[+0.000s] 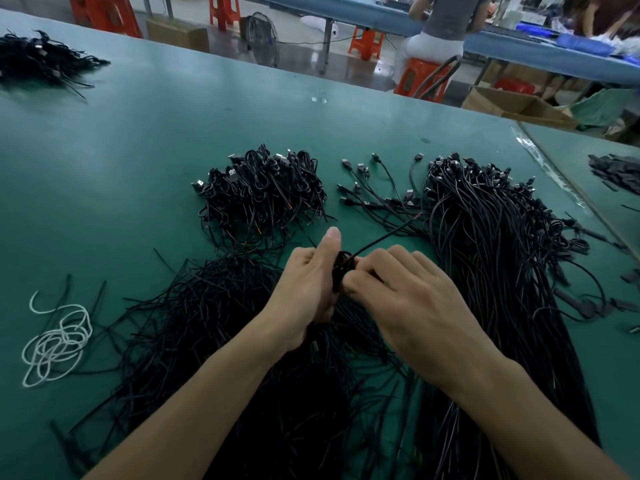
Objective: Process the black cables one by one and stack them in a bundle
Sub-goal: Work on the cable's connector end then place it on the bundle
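Observation:
My left hand [306, 285] grips a small coil of black cable [341, 268], thumb pointing up. Close against it, my right hand [401, 292] pinches the same cable at the coil. The cable's free end [391, 233] slants up and to the right from between the hands. A pile of coiled black cables [263, 188] lies beyond my left hand. A long heap of straight black cables [502, 254] with plugs runs down the right side. Loose black cables [214, 323] spread under my forearms.
A white cord [57, 341] lies tangled at the left on the green table [138, 150]. Another black cable pile [41, 60] sits far left. Small black pieces [613, 171] lie at the right edge. People sit on orange stools [422, 77] at the blue table behind.

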